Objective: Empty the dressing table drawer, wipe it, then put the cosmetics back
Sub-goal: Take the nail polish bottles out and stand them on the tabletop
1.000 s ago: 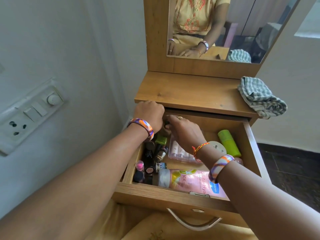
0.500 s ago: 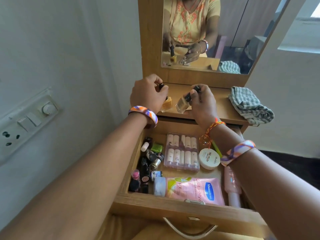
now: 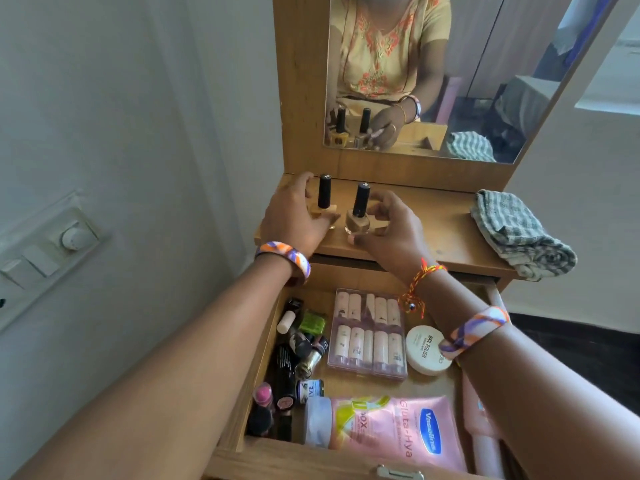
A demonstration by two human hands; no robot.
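Note:
Two nail polish bottles with black caps stand upright on the wooden table top [image 3: 436, 230]. My left hand [image 3: 294, 216] is wrapped around the yellow bottle [image 3: 323, 199] at the left. My right hand [image 3: 391, 230] cups the beige bottle [image 3: 358, 216], fingers touching its base. Below, the open drawer [image 3: 249, 386] holds a pink Vaseline tube [image 3: 388, 431], a clear case of small bottles [image 3: 369, 336], a round white nail polish remover tub [image 3: 424, 348] and several lipsticks and small tubes [image 3: 294, 362] along its left side.
A folded checked cloth [image 3: 519, 233] lies on the right end of the table top. A mirror [image 3: 433, 74] rises behind it. A wall with a switch panel [image 3: 45, 251] is close on the left. A pink bottle [image 3: 483, 434] lies at the drawer's right side.
Both hands came out of the drawer, each with a nail polish bottle, and have set the bottles upright on the table top. The view has tilted upward.

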